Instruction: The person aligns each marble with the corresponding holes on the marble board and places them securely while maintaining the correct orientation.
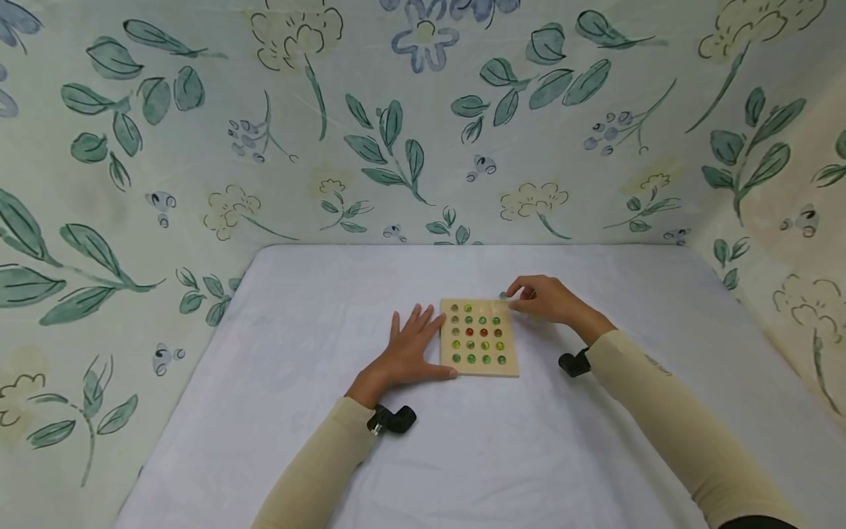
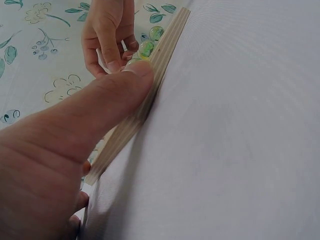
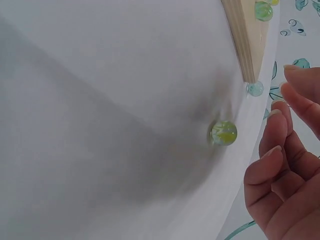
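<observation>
A square wooden board (image 1: pixel 479 370) lies flat, holding rows of green, yellow-green, red and clearer glass marbles. My left hand (image 1: pixel 413 353) is spread at its left side, thumb on the near edge and index finger at the left edge. Past the far right corner is my right hand (image 1: pixel 542 297), fingers loosely bent, nothing visible between them. A pale bluish marble (image 3: pixel 255 89) sits close to those fingertips, just off the board's corner. Under the right hand, a clear marble with yellow-green swirls (image 3: pixel 223 133) rests on the cloth; the hand hides it in the head view.
White cloth (image 1: pixel 317 316) covers the table. Behind it and along both sides hangs floral fabric (image 1: pixel 423 147). Each wrist wears a small black camera, the left one (image 1: pixel 396 419) near the board's lower left and the right one (image 1: pixel 573 364) to its right.
</observation>
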Motion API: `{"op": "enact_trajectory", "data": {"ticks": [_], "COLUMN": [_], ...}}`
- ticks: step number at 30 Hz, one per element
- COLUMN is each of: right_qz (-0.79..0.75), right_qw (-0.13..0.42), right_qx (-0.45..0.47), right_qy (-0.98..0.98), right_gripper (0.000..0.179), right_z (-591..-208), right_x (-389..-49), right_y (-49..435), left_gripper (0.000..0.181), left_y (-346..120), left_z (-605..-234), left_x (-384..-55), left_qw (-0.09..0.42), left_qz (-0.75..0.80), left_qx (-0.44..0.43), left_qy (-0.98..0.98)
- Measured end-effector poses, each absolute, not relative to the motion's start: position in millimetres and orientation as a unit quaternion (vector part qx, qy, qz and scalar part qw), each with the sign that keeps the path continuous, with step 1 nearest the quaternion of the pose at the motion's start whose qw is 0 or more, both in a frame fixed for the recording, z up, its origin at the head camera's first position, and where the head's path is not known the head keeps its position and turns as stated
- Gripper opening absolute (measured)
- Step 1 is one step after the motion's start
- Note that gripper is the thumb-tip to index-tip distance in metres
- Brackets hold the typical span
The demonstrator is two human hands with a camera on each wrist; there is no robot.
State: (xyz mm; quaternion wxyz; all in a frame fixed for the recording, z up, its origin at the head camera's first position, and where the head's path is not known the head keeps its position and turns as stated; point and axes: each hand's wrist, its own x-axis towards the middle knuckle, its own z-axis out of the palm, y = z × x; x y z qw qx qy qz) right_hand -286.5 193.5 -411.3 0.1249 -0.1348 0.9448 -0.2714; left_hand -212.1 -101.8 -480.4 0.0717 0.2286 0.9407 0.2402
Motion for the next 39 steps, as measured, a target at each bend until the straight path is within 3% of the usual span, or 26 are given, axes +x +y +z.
{"op": "enact_trajectory", "data": {"ticks": [23, 39], "right_qz": [-0.262, -0.262], "right_qw": [0.127, 0.135], "right_qx": [-0.088, -0.081], "right_qy": [0.953, 0.952], "right_gripper": [0.028, 0.026], "right_z": [-422.0, -433.1], "right_x": [-258.7, -258.2], "right_y": [221.6, 235.2], "left_gripper": [0.108, 0.108], "left_y": [-106.1, -106.6], "left_z": [-479.2, -479.6], "left_x": [-204.7, -203.5], "left_qw": [0.075, 0.066], "left_qz": [0.236, 0.243], "left_qx": [0.235, 0.241], "left_qy": [0.94, 0.937]}}
